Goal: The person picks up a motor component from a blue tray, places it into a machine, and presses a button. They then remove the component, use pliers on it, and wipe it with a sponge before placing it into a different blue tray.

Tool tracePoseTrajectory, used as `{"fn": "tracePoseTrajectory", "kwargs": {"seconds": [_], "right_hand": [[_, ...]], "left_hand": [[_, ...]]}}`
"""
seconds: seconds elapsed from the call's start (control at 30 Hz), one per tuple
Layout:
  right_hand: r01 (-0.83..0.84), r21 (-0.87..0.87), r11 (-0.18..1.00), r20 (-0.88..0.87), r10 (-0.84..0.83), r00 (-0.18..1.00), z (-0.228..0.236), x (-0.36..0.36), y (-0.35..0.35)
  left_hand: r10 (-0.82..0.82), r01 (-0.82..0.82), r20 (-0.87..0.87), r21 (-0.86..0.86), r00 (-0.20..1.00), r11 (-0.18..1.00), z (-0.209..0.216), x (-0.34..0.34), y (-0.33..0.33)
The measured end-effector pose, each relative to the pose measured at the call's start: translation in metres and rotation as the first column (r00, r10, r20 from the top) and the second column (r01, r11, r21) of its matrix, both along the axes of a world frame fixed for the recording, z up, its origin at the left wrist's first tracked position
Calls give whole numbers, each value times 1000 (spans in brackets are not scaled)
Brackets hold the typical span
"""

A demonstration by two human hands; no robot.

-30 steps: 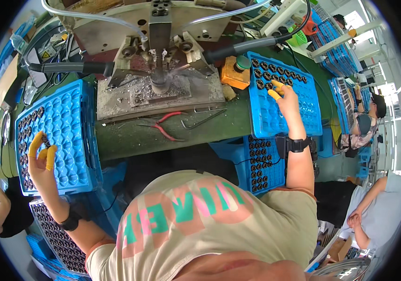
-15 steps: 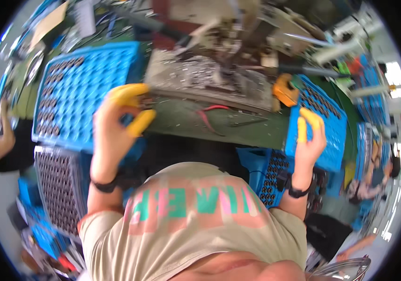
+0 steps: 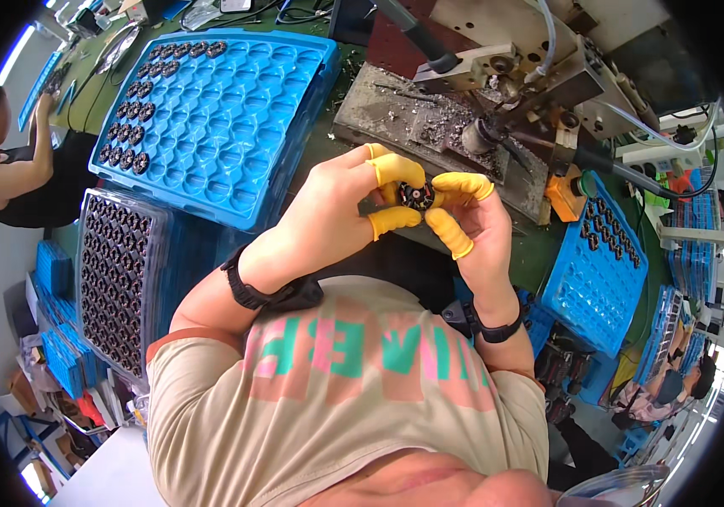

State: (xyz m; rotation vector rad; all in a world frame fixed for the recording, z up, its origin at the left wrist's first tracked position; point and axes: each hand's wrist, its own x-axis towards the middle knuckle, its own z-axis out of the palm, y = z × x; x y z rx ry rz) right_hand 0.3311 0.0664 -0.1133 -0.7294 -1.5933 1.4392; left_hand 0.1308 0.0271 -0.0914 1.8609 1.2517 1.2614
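Between my two hands, above the front of the bench, is a small round black motor stator with coppery windings. My left hand, in yellow finger cots, grips it from the left between thumb and fingers. From the right, my right hand, also with yellow finger cots, has its bent fingertips and thumb at the stator's right edge. Its exact contact there is partly hidden by the fingers. Just beyond the hands stands a bench press, its metal base littered with metal chips.
A blue tray at left holds several stators along its left side. Below it a clear-lidded tray is full of them. A smaller blue tray lies right, near an orange block. Another person sits far left.
My hands, far apart before, have come together in front of the press, the left moving right and the right moving left. The stator is now between them. The view has also shifted.
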Motion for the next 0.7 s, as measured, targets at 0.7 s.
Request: {"fn": "tracePoseTrajectory", "kwargs": {"seconds": [0.7], "right_hand": [[349,175,921,63,-364,929,-15,27,6]], "left_hand": [[197,-194,-54,60,979,979,-6,-23,7]]}}
